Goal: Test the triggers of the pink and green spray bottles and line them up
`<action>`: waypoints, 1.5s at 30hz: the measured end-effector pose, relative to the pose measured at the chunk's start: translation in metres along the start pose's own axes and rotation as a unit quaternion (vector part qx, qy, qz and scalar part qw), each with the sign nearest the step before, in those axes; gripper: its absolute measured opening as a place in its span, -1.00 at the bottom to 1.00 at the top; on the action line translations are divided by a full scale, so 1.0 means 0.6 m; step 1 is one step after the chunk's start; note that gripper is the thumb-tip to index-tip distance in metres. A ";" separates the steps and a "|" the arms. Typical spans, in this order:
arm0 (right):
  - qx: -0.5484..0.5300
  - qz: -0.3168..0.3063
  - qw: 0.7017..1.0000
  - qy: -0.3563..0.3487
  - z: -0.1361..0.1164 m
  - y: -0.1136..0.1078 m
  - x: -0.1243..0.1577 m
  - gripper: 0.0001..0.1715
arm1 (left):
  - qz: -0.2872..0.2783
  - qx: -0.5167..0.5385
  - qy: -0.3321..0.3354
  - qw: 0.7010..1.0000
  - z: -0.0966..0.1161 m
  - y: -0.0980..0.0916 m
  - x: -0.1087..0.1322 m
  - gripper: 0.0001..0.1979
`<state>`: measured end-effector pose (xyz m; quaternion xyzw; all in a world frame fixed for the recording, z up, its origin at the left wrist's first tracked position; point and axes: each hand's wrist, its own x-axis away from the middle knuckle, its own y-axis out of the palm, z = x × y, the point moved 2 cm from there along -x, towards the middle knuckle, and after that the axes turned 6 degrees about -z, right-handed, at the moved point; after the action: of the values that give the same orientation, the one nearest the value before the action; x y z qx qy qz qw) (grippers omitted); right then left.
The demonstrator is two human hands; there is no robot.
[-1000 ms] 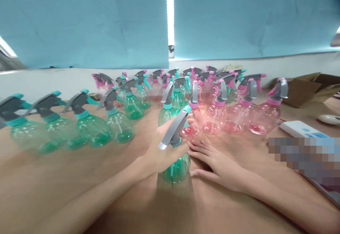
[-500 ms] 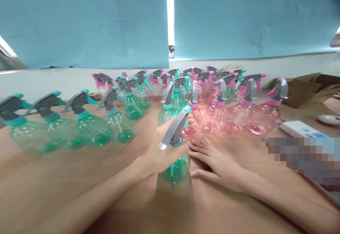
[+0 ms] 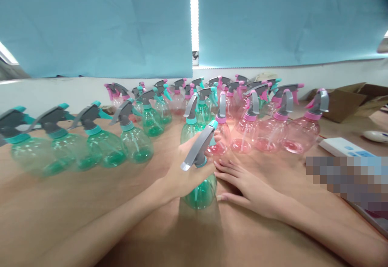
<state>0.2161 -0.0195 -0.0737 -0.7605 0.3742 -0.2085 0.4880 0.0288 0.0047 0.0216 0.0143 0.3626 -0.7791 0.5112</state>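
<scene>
A green spray bottle point(image 3: 201, 190) with a grey trigger head and teal collar stands on the wooden table point(image 3: 91, 202) in front of me. My left hand point(image 3: 182, 170) is wrapped round its neck, under the trigger. Just to the bottle's right, my right hand point(image 3: 245, 184) lies flat on the table with its fingers stretched out, fingertips close to the bottle.
Several green spray bottles point(image 3: 133, 137) stand in a row at the left. Several pink spray bottles point(image 3: 273, 131) stand at the right, with more of both behind. A white device point(image 3: 342, 146), a cardboard box point(image 3: 345, 103) and blue blinds point(image 3: 97, 20) are also in view.
</scene>
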 end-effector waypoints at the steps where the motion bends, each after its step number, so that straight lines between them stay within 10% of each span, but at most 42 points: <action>1: 0.002 -0.001 1.000 0.000 -0.001 0.000 0.000 -0.22 | -0.001 0.002 0.002 1.000 0.000 0.000 0.000 -0.74; 45: -0.007 0.005 1.000 0.001 0.000 0.000 0.001 -0.24 | -0.008 -0.023 0.012 1.000 -0.024 0.007 0.004 -0.88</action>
<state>0.2167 -0.0201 -0.0738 -0.7616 0.3801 -0.2045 0.4834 0.0259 0.0102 0.0076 0.0086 0.3867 -0.7741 0.5011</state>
